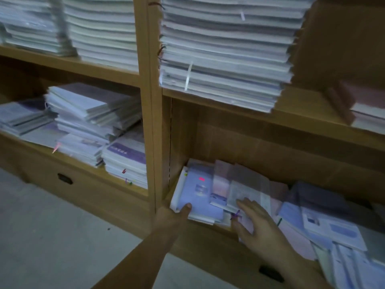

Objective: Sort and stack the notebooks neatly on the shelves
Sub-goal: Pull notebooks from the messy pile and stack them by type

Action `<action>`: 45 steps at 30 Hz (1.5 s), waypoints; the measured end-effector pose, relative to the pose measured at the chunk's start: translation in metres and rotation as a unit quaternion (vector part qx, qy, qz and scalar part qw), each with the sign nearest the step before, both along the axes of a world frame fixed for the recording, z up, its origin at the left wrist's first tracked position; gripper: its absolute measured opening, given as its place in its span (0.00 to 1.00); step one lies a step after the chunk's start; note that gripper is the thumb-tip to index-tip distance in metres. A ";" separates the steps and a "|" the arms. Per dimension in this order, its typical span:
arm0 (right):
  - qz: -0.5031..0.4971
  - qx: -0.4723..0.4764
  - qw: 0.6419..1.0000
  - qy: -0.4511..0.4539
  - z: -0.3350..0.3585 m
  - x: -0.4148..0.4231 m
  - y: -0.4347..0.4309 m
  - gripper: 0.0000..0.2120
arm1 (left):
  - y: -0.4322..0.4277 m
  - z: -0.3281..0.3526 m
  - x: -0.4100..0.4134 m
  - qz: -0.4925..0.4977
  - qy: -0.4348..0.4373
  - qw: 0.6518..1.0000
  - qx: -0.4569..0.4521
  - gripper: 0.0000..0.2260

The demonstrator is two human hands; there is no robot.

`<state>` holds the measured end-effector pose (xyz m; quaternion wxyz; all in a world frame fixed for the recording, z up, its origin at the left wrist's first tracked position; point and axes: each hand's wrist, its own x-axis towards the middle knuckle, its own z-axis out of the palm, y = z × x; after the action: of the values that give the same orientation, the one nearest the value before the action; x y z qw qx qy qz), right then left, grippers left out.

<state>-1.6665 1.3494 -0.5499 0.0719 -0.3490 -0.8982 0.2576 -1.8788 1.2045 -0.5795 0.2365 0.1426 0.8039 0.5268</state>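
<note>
Shelving: pale wooden shelf unit (pixel 155 122) with an upright divider. Tall white paper notebook piles (pixel 225 55) fill the upper compartments, and uneven lilac and white piles (pixel 89 122) sit in the lower left one.
Head view: the only view, and partly blurred.
Task's thing: flat rectangular lavender paper notebook stack (pixel 195 190), in the lower right compartment, at its front left corner beside the side wall.
Left hand (pixel 174 213): at the stack's front left corner with the thumb laid over the top cover and the other fingers hidden beneath. It appears to pinch the stack.
Right hand (pixel 258 226): fingers straight and spread, lying flat on loose pink and white paper notebooks (pixel 239 184) that overlap the stack's right edge. It grasps nothing.
Farther right: slumped heap of blue-grey and white notebooks (pixel 325 222), spilling toward the shelf's front edge.
Long axis: front to back, with the near end at the shelf's front edge and the far end toward the back panel, slightly skewed from the side wall. Which way the spine faces I cannot tell.
Doing it well: this is probably a squaring-up step.
- Keep the gripped corner against the side wall as a stop.
- Sweep the loose notebooks leftward with a flat palm until the edges line up.
- Press lightly, since thin covers buckle and slide.
</note>
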 end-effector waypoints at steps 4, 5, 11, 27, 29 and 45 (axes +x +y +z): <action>0.002 -0.014 1.000 -0.001 -0.002 -0.007 -0.001 0.31 | 0.010 0.009 0.014 -0.008 -0.082 0.996 0.025 0.15; -0.008 0.001 1.000 -0.001 -0.004 -0.007 -0.001 0.31 | 0.014 0.013 0.022 -0.034 -0.105 0.993 0.034 0.13; -0.063 -0.010 0.998 0.025 0.003 -0.002 0.007 0.27 | 0.036 0.020 0.063 -0.138 0.012 0.989 0.049 0.15; -0.121 -0.274 0.921 0.250 0.041 -0.010 -0.013 0.20 | -0.021 0.100 0.045 -0.042 -0.055 0.966 0.250 0.06; -0.138 -0.433 0.824 0.338 0.057 -0.010 -0.017 0.18 | -0.023 0.102 0.053 -0.099 -0.121 0.959 0.238 0.08; -0.359 -0.102 0.893 0.249 0.046 0.110 0.025 0.24 | 0.056 0.045 0.132 -0.269 -0.120 0.949 0.113 0.08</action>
<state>-1.5569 1.3745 -0.5036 0.3452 -0.5777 -0.6328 0.3829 -1.7467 1.2609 -0.5347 0.4470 0.3152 0.6364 0.5440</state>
